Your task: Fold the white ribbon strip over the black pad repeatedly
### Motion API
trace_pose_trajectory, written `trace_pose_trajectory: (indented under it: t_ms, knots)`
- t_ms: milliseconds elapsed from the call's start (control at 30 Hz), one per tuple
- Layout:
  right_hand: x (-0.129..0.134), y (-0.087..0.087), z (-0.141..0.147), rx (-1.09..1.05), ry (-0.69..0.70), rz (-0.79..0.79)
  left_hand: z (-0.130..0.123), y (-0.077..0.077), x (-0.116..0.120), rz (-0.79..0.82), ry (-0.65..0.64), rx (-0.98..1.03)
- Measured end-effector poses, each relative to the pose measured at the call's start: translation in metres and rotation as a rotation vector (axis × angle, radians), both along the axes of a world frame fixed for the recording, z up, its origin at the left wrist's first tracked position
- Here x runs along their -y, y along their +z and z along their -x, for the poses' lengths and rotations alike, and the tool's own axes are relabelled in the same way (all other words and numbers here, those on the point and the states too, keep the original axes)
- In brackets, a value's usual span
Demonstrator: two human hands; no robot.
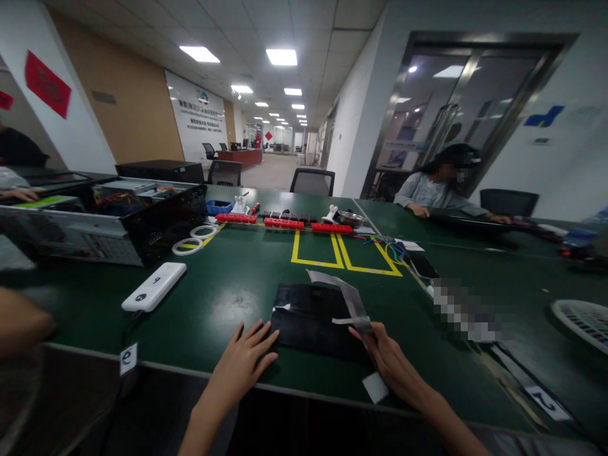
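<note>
A flat black sheet or pouch (pixel 308 316) lies on the green table in front of me. My left hand (pixel 249 358) rests palm down with its fingers spread, the fingertips at the sheet's lower left edge. Over the sheet's right side, my right hand (pixel 382 351) pinches a greyish see-through strip (pixel 350 297), which looks like tape or film. The strip's far end curls up and to the left above the sheet. Beneath my right wrist, near the table edge, is a small white square piece (pixel 375 387).
An open computer case (pixel 133 221) stands at left, near a white power bank (pixel 154 287) with a cable. Red terminal strips (pixel 284 223) line the table's far side behind yellow tape outlines (pixel 342 253). At right are a phone (pixel 422 265) and a white basket (pixel 582 320). Another person (pixel 441 183) sits opposite.
</note>
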State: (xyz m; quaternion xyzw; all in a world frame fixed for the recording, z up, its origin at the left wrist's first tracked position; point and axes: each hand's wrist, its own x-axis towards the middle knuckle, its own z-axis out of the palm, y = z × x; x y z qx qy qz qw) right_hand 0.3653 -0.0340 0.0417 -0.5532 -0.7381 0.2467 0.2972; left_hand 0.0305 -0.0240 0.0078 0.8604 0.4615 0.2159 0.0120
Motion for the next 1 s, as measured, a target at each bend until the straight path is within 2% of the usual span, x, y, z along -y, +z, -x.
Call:
trace_pose_trajectory:
  t_ms: [200, 300, 367, 533, 633, 733, 833, 1000]
  knots:
    - [0.01, 0.0, 0.007, -0.018, 0.031, 0.008, 0.006, -0.01, 0.013, -0.151, 0.011, 0.105]
    - [0.009, 0.006, 0.008, -0.036, 0.038, -0.021, 0.008, -0.011, 0.015, -0.158, 0.024, 0.11]
    - [0.007, 0.016, 0.007, -0.062, 0.05, -0.037, 0.009, -0.01, 0.015, -0.125, 0.03, 0.12]
    - [0.007, 0.057, 0.002, -0.183, 0.164, 0.102, 0.008, 0.008, 0.017, -0.053, 0.111, 0.279]
    - [0.007, 0.081, 0.001, -0.243, 0.266, 0.231, 0.002, 0.026, 0.024, -0.144, 0.149, 0.371]
    - [0.003, 0.094, 0.007, -0.309, 0.412, 0.396, -0.011, 0.039, 0.034, -0.225, 0.119, 0.39]
    - [-0.008, 0.09, 0.019, -0.363, 0.486, 0.501, -0.028, 0.041, 0.041, -0.205, 0.047, 0.409]
    - [-0.03, 0.058, 0.034, -0.366, 0.366, 0.515, -0.046, 0.021, 0.036, -0.053, 0.14, 0.517]
